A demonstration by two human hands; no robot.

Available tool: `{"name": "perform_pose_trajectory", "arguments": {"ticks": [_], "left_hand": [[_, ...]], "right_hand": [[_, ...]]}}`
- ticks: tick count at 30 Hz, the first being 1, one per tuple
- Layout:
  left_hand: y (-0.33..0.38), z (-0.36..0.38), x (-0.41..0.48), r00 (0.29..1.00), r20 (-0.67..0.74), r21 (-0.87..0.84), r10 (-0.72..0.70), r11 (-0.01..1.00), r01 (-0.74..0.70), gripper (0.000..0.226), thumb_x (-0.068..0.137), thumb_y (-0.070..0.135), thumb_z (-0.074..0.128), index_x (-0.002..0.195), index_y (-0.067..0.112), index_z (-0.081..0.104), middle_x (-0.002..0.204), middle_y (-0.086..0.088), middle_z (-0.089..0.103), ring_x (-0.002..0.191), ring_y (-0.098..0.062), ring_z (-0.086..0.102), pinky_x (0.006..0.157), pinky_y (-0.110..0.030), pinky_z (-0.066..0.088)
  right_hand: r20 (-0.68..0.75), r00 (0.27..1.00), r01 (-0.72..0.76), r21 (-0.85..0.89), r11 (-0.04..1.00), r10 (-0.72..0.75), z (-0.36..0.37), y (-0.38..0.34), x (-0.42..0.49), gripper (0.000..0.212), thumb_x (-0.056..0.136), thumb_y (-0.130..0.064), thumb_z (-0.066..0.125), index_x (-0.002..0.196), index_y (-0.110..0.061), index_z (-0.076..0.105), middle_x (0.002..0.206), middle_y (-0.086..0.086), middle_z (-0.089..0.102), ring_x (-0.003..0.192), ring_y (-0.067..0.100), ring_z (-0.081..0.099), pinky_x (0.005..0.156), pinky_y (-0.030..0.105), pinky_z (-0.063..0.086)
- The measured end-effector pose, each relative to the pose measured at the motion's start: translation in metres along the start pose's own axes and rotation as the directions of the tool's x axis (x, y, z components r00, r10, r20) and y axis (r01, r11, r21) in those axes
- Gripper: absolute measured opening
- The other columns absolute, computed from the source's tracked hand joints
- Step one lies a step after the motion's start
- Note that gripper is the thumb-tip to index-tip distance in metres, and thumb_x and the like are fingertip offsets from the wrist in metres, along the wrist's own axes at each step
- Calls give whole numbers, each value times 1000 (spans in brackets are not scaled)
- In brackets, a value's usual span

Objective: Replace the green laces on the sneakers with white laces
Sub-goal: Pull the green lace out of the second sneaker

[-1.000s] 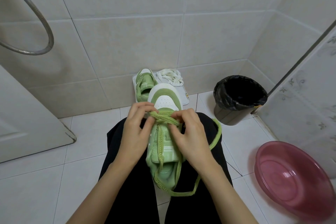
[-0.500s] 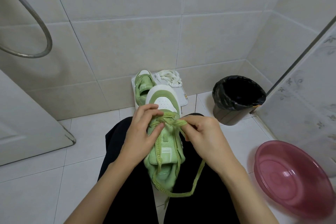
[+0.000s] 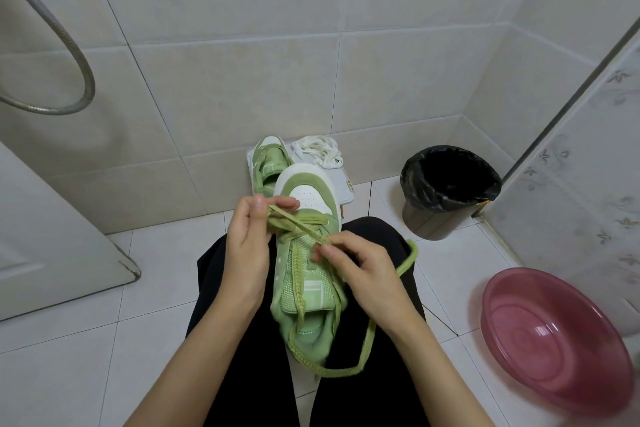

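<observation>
On your lap: sneaker (image 3: 304, 291), toe away from you, green lace (image 3: 367, 347) loosened, its slack looping over your right thigh. Your left hand (image 3: 247, 253) pinches the lace near the toe; your right hand (image 3: 363, 270) pinches it mid-tongue, other fingers curled. Tongue tag unreadable. Second sneaker (image 3: 268, 163) and white laces (image 3: 320, 151) sit on a board (image 3: 346, 187) by the wall. Bin (image 3: 450, 191) and basin (image 3: 554, 340) are on the right.

On lap: green mesh sneaker (image 3: 304, 274) | behind, on white plastic stool (image 3: 346, 189): second green sneaker (image 3: 268, 163), white flat laces (image 3: 320, 151) to its right
</observation>
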State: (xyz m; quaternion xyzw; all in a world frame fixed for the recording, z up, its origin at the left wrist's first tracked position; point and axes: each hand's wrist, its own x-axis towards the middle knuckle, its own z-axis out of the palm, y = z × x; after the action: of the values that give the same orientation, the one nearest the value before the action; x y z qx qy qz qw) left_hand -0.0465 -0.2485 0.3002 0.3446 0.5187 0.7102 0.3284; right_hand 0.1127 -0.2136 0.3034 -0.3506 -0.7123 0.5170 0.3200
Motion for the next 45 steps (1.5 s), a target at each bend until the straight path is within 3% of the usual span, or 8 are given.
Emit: {"name": "perform_pose_trajectory", "arguments": {"ticks": [5,12,15,20,28,35,40,45], "left_hand": [[-1,3,7,1000,-3,32,5,999,-5,25,92,47,49,71,34,49,55,12,42,52,-3,40,62,-19,45],[14,-3,0,925,376,278,56,946,-170,33,87,67,43,94,41,61,78,7,61,74,-11,57,71,-26,45],[18,4,-5,844,532,418,66,846,-330,46,82,75,37,75,36,60,78,20,57,77,2,51,85,-30,35],[12,2,-4,875,482,472,43,829,-301,36,93,50,37,60,36,45,65,13,45,66,-1,45,85,-31,36],[13,-1,5,991,62,-67,-121,990,125,41,89,46,48,55,24,44,58,4,36,58,-9,36,61,-21,35],[15,-5,0,977,215,396,-14,915,-74,38,88,49,48,63,20,43,64,13,42,62,-2,42,61,-14,36],[20,-7,2,955,297,488,-3,860,-149,50,92,50,39,74,4,50,80,-13,48,72,-9,46,71,-19,37],[36,-4,-7,902,431,395,0,899,-188,69,76,86,22,74,21,46,76,14,42,69,2,41,66,-11,33]], "right_hand": [[-187,982,-4,66,998,16,11,-22,-2,27,96,-17,54,76,0,63,55,5,45,55,7,40,56,19,35],[-117,993,-11,-133,991,-4,12,-52,-23,29,93,-30,54,68,-14,57,54,3,41,52,7,35,50,24,29],[-76,996,-54,-81,995,48,10,-47,-16,27,96,-22,53,73,-12,63,52,-5,41,52,8,34,50,27,29],[4,994,-110,114,987,110,5,-30,-13,18,91,-30,61,78,-20,68,54,-6,55,53,4,46,54,20,38],[-26,993,-113,11,993,114,-1,-15,4,14,91,-18,63,86,-30,68,81,-9,68,75,4,58,74,18,44],[-205,971,-115,32,993,119,9,-37,-8,23,91,-13,60,72,-25,64,59,-12,59,53,-2,49,55,8,36],[-234,969,-60,58,997,72,8,-61,-29,26,90,-12,61,69,-28,64,58,-11,61,54,-1,52,55,9,37],[-207,978,-27,52,998,37,11,-70,-27,24,90,-15,63,70,-29,65,60,-9,63,51,-1,52,53,8,35]]}}
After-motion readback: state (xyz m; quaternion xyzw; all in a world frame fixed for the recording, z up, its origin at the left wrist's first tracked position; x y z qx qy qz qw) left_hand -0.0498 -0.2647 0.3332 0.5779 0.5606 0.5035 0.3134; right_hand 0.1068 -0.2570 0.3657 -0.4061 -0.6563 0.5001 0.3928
